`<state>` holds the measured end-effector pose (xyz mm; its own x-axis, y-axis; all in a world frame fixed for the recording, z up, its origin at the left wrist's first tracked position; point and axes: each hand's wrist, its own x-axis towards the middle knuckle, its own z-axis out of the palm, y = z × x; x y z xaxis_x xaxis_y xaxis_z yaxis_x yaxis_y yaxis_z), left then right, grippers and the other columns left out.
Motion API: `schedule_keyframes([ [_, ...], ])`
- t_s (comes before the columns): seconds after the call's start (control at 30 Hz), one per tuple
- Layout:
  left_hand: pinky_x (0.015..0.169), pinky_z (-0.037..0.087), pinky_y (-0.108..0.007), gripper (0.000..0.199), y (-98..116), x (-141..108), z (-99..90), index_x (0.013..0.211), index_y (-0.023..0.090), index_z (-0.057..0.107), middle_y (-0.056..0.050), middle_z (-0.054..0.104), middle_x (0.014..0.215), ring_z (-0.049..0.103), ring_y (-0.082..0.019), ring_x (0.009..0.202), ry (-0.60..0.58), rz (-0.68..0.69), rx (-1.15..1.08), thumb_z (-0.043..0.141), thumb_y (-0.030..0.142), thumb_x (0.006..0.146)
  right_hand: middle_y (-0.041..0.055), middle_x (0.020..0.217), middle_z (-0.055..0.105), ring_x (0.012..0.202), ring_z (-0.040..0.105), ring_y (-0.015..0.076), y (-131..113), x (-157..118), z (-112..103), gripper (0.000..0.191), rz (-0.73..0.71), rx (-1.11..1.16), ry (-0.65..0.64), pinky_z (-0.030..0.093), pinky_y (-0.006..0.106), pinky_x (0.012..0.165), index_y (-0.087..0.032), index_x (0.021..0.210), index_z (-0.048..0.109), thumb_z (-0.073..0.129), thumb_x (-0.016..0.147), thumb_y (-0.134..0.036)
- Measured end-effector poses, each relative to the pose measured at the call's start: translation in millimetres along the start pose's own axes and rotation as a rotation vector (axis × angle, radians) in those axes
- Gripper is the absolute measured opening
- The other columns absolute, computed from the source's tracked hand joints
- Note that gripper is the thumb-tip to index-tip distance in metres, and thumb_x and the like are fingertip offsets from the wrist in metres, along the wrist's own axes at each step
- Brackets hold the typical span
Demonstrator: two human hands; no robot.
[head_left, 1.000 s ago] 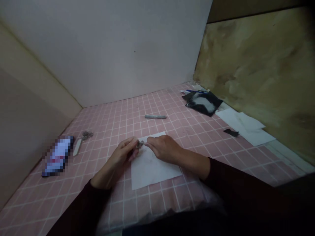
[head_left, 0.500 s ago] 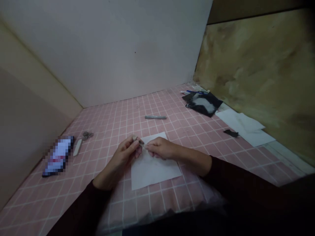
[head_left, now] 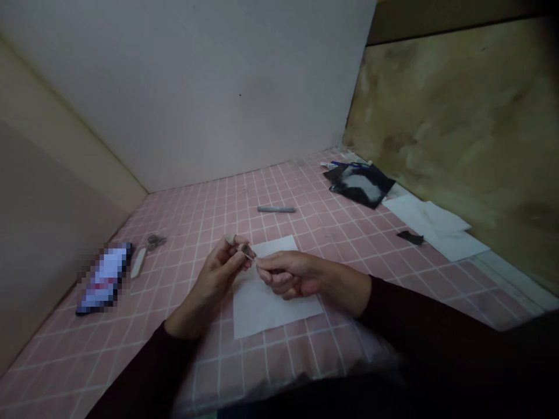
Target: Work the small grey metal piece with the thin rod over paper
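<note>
Over a white paper sheet (head_left: 275, 311) on the pink checked cloth, my two hands meet. My left hand (head_left: 223, 265) pinches a small dark round item (head_left: 245, 249) between thumb and fingers; what it is, I cannot make out. A pale patch covers one fingertip of that hand. My right hand (head_left: 288, 272) has thumb and forefinger pressed together at a thin light piece (head_left: 250, 256) that reaches to the small item. The other fingers of the right hand are curled in.
Beyond the sheet lies a grey stick (head_left: 276, 209). At left are a phone (head_left: 105, 276), a white file (head_left: 138, 262) and small scissors (head_left: 156, 241). Toward the right are a black cloth (head_left: 367, 186), white papers (head_left: 437, 230) and a dark scrap (head_left: 410, 237).
My right hand has turned, showing more of its curled fingers. The fingers of my left hand have shifted up and back, and the small dark item shows more clearly.
</note>
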<state>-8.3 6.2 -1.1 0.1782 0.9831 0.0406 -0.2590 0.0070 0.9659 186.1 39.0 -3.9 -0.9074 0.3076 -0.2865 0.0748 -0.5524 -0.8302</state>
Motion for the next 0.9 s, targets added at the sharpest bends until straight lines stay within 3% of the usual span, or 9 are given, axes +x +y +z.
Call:
schedule_keyframes([
  [0.1,0.058,0.042,-0.018,0.022,-2.9,0.7,-1.1,0.097,0.016,0.067,0.000,0.060,0.075,0.051,-0.008,0.062,-0.006,-0.040,0.014,0.075,0.032,0.085,-0.0099,0.047,0.029,0.039,0.020,0.0070,2.2,1.9,-1.9,0.038,-0.066,-0.250,0.224,0.021,0.020,0.042,-0.020,0.072,0.048,0.036,0.102,-0.040],
  [0.23,0.044,0.028,-0.017,0.021,-3.5,0.9,-2.8,0.085,0.014,0.065,0.004,0.052,0.060,0.037,-0.005,0.047,0.006,-0.144,0.004,0.071,0.034,0.088,-0.0007,0.063,0.050,0.057,0.042,0.0103,6.8,2.6,-1.8,0.031,-0.328,-1.007,0.648,0.028,0.024,0.057,-0.018,0.071,0.051,0.048,0.098,-0.033],
  [0.37,0.044,0.027,-0.018,0.027,-1.6,-0.2,-4.5,0.077,0.016,0.060,0.005,0.046,0.053,0.032,-0.006,0.044,-0.001,-0.169,-0.009,0.065,0.037,0.092,0.0020,0.071,0.055,0.063,0.043,0.0132,12.2,2.7,-1.3,0.027,-0.400,-1.355,0.765,0.025,0.028,0.061,-0.019,0.086,0.057,0.042,0.102,-0.036],
  [0.47,0.049,0.032,-0.019,0.028,-2.1,0.7,-5.3,0.074,0.016,0.059,0.005,0.045,0.054,0.035,-0.007,0.048,-0.018,-0.152,-0.011,0.065,0.037,0.092,0.0011,0.069,0.052,0.063,0.043,0.0123,11.0,4.4,2.5,0.026,-0.392,-1.230,0.735,0.027,0.027,0.062,-0.018,0.079,0.054,0.045,0.100,-0.031],
  [0.53,0.050,0.033,-0.019,0.024,-2.8,1.7,-5.2,0.080,0.015,0.061,0.004,0.049,0.062,0.038,-0.006,0.051,-0.020,-0.125,-0.003,0.071,0.035,0.088,-0.0011,0.062,0.048,0.058,0.042,0.0106,7.7,5.0,5.4,0.031,-0.317,-0.947,0.638,0.029,0.025,0.059,-0.018,0.072,0.050,0.045,0.100,-0.031],
  [0.67,0.066,0.044,-0.020,0.023,-3.4,0.8,-2.3,0.099,0.019,0.065,0.001,0.059,0.084,0.052,-0.009,0.070,0.000,-0.008,0.036,0.077,0.028,0.082,-0.0100,0.049,0.025,0.041,0.017,0.0078,1.7,2.6,4.5,0.039,-0.056,-0.205,0.177,0.020,0.021,0.044,-0.021,0.072,0.044,0.032,0.103,-0.041],
  [0.73,0.070,0.045,-0.021,0.023,-3.4,-0.7,-0.3,0.103,0.021,0.065,0.000,0.059,0.086,0.053,-0.010,0.074,0.008,0.027,0.056,0.076,0.027,0.084,-0.0115,0.048,0.021,0.041,0.010,0.0075,0.9,1.3,1.4,0.039,-0.014,-0.044,0.018,0.016,0.020,0.042,-0.021,0.073,0.042,0.030,0.103,-0.043],
  [0.8,0.064,0.043,-0.020,0.018,-3.6,-1.7,0.8,0.098,0.019,0.066,0.000,0.059,0.082,0.051,-0.010,0.068,0.004,0.013,0.070,0.073,0.030,0.086,-0.0110,0.048,0.024,0.040,0.013,0.0074,1.6,1.3,-1.0,0.040,-0.015,-0.096,0.073,0.017,0.020,0.041,-0.021,0.072,0.044,0.032,0.103,-0.044],
  [0.9,0.051,0.033,-0.017,0.020,-4.0,-1.2,-0.2,0.085,0.016,0.064,0.002,0.054,0.068,0.041,-0.007,0.055,-0.013,-0.091,0.081,0.069,0.035,0.090,-0.0059,0.052,0.039,0.046,0.032,0.0084,4.4,3.0,-1.2,0.036,-0.136,-0.551,0.415,0.025,0.022,0.048,-0.019,0.069,0.047,0.043,0.100,-0.039],
])
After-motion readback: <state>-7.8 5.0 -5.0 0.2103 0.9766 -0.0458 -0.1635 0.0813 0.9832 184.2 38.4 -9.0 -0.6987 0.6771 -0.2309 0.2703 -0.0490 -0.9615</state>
